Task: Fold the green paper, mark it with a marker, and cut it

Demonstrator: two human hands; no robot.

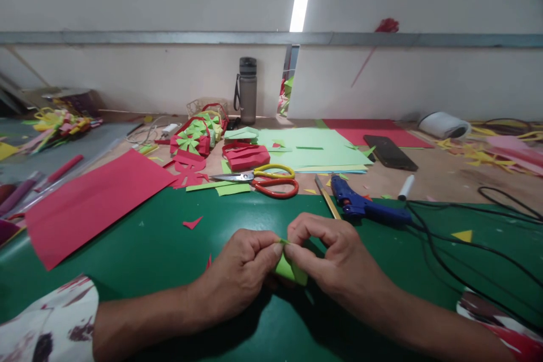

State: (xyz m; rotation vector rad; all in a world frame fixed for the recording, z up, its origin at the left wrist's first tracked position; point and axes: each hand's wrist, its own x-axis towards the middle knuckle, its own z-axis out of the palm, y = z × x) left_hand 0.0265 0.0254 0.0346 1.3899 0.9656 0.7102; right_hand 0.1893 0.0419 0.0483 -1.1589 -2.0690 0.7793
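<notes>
Between my two hands is a small folded piece of light green paper (292,272), held above the green mat. My left hand (244,271) pinches its upper edge between thumb and forefinger. Right beside that, the thumb and forefinger of my right hand (328,251) pinch the same edge, so the fingertips nearly meet. The paper's underside and part of its left side are hidden by my fingers. Beyond my hands lie scissors (275,181) with one yellow and one red handle, a pencil-like stick (327,198) and a blue glue gun (369,203).
A red paper sheet (99,203) lies at left. Farther back are a folded red paper piece (246,156), pale green sheets (314,144), a phone (390,152) and a grey bottle (248,93). A black cable (441,260) curves across the right side. Paper scraps are scattered about.
</notes>
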